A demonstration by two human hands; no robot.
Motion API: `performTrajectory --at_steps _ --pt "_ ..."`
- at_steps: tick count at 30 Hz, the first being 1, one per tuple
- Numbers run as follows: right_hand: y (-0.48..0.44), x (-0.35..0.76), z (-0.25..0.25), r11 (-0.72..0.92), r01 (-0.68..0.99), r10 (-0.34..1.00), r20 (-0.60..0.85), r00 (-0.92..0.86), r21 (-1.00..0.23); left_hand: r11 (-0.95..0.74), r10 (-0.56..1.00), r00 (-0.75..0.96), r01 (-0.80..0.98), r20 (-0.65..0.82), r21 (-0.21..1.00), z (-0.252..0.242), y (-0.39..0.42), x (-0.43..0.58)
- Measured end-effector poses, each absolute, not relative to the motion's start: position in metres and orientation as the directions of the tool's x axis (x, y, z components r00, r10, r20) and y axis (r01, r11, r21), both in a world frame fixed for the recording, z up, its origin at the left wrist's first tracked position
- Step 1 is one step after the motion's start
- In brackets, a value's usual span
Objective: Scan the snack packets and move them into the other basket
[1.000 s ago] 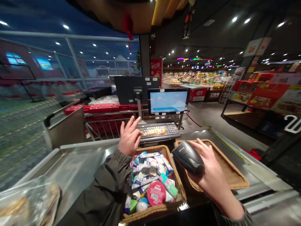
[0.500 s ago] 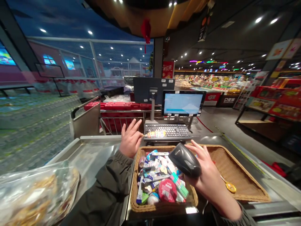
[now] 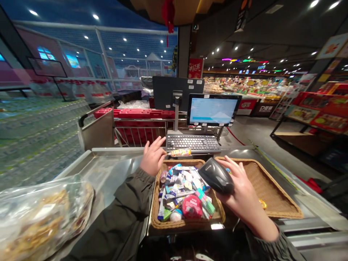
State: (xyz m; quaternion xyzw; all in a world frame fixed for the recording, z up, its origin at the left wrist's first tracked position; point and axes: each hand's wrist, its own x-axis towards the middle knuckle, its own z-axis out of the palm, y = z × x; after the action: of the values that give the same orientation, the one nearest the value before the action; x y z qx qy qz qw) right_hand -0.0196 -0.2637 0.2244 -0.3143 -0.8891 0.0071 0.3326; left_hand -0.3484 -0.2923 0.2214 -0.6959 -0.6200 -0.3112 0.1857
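Observation:
My left hand pinches one end of a slim, colourful wrapped candy, which points right in front of the keyboard's near edge. A black barcode scanner is gripped in my right hand, above the gap between two wicker baskets. Below and between my hands, the left wicker basket is full of small packaged goods, among them a round red tub and a pink-and-green pack. In the right wicker basket lies a small yellow item, partly hidden by my right wrist.
Behind the baskets stand a keyboard, a lit monitor and a second screen seen from its back. Clear plastic bags of food lie on the metal counter at left. A metal cart stands beyond.
The view has tipped down slightly, so the background sits higher. The candy has shifted from over the keyboard to just in front of it. Both hands keep their holds.

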Motion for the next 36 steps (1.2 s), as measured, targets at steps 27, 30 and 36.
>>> performTrajectory --at_steps 27,30,36 --pt "-0.245 0.025 0.193 0.676 0.665 0.709 0.526 -0.47 -0.316 -0.142 0.984 0.128 0.983 0.123 0.113 0.123 -0.226 -0.274" --pt "-0.243 0.043 0.19 0.645 0.691 0.731 0.529 -0.431 -0.327 -0.193 0.975 0.183 0.979 0.125 0.071 0.133 -0.231 -0.267" --pt "-0.234 0.091 0.182 0.529 0.779 0.781 0.55 -0.294 -0.335 -0.349 0.929 0.334 0.934 0.159 0.076 0.173 -0.227 -0.242"
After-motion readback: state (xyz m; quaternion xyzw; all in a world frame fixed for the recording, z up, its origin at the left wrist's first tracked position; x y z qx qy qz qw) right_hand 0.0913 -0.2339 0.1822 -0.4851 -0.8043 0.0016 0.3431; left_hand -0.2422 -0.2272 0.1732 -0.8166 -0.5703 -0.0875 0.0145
